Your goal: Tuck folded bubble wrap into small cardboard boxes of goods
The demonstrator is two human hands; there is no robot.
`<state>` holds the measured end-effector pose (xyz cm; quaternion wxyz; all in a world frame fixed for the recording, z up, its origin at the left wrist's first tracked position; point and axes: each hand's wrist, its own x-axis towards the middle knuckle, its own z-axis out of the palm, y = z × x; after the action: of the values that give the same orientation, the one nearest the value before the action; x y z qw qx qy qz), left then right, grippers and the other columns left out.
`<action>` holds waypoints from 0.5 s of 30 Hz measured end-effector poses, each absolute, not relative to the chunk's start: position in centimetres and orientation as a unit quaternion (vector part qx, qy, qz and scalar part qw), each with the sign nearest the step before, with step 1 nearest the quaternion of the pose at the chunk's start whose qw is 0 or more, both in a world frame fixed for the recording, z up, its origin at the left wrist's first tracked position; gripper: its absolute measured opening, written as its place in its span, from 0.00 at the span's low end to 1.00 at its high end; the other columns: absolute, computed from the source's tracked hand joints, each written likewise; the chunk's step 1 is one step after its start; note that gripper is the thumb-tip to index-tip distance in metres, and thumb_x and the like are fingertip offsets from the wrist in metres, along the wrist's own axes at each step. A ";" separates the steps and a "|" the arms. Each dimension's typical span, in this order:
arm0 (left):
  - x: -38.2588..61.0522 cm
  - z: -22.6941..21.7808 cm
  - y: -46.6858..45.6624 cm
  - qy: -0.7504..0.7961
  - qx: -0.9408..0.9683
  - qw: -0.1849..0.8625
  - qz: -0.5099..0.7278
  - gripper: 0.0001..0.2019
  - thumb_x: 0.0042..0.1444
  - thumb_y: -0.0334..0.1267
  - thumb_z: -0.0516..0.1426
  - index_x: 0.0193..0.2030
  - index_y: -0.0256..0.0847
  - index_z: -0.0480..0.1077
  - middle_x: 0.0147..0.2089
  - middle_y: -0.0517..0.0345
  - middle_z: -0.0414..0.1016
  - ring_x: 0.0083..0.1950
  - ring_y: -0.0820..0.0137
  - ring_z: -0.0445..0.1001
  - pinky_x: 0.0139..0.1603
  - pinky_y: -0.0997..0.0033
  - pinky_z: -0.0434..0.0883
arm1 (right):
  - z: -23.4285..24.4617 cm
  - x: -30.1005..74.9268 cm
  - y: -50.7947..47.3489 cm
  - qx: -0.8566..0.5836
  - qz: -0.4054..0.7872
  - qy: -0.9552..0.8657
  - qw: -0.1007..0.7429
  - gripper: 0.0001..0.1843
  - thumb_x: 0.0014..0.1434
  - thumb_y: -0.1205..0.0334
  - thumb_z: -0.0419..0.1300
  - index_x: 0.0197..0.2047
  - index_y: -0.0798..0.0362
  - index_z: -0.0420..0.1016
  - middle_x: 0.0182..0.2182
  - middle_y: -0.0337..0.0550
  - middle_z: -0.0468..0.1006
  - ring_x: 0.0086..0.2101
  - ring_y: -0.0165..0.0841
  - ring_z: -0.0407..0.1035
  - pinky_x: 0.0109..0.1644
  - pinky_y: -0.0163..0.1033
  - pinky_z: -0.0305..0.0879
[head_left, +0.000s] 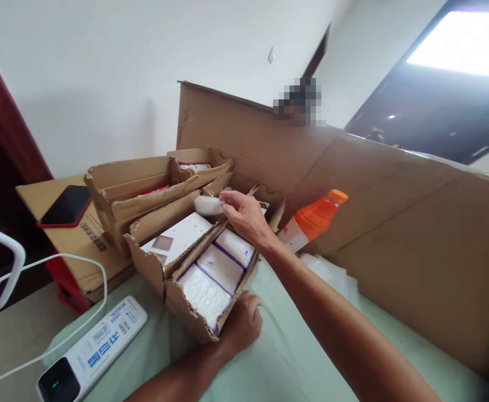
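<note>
My right hand (248, 215) is closed on a small white packet (208, 205), blurred by motion, above the far part of the open cardboard trays. Beneath it, one cardboard tray (147, 268) holds a white box (177, 237) with brown squares printed on it. The nearer tray (185, 312) contains several white plastic-wrapped packs (221, 268) edged in purple. Against the near side of that tray, my left hand (244, 318) rests on the green cloth with its fingers curled in, and nothing shows in them.
Behind stands a tall cardboard panel (395, 223), with an orange-capped bottle (311, 220) leaning before it. More trays (118, 178) sit at the back left. A dark tablet (66, 205) lies on a cardboard box (97, 218). A white power bank (97, 346) and cable (104, 273) lie at left.
</note>
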<state>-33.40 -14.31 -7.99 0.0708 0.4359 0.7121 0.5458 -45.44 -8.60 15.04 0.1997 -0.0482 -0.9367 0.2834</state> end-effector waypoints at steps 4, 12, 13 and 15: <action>-33.4 -7.6 -14.4 0.717 0.436 0.055 0.542 0.13 0.47 0.24 0.53 0.37 0.39 0.74 0.38 0.50 0.77 0.45 0.59 0.72 0.50 0.58 0.68 | 15.3 -41.5 -7.7 -0.012 0.464 -0.796 0.388 0.21 0.57 0.67 0.56 0.54 0.54 0.74 0.51 0.48 0.81 0.48 0.35 0.77 0.57 0.42 0.71; -33.3 -7.4 -15.1 0.714 0.442 0.051 0.541 0.15 0.48 0.23 0.52 0.39 0.40 0.75 0.40 0.51 0.78 0.45 0.60 0.73 0.49 0.59 0.70 | 13.0 -27.1 -2.3 -0.129 0.473 -0.678 0.547 0.21 0.56 0.65 0.64 0.54 0.49 0.75 0.52 0.45 0.81 0.50 0.37 0.77 0.61 0.53 0.69; -33.3 -7.4 -15.2 0.712 0.445 0.052 0.541 0.15 0.49 0.24 0.52 0.39 0.40 0.75 0.40 0.51 0.79 0.46 0.60 0.73 0.49 0.60 0.70 | 12.1 -25.4 -1.1 -0.153 0.468 -0.664 0.563 0.21 0.55 0.65 0.64 0.53 0.49 0.76 0.51 0.46 0.81 0.50 0.37 0.77 0.61 0.54 0.69; -33.3 -7.3 -15.3 0.711 0.451 0.051 0.537 0.15 0.50 0.24 0.52 0.39 0.40 0.75 0.40 0.51 0.79 0.46 0.60 0.73 0.49 0.60 0.70 | 10.3 -22.6 1.4 -0.204 0.459 -0.637 0.584 0.21 0.53 0.63 0.66 0.52 0.51 0.76 0.50 0.48 0.81 0.49 0.38 0.77 0.61 0.55 0.68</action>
<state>-33.30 -15.26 -7.28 0.0508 0.4507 0.7111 0.5372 -22.57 1.38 10.32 0.5841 -0.2044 -0.6375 0.4590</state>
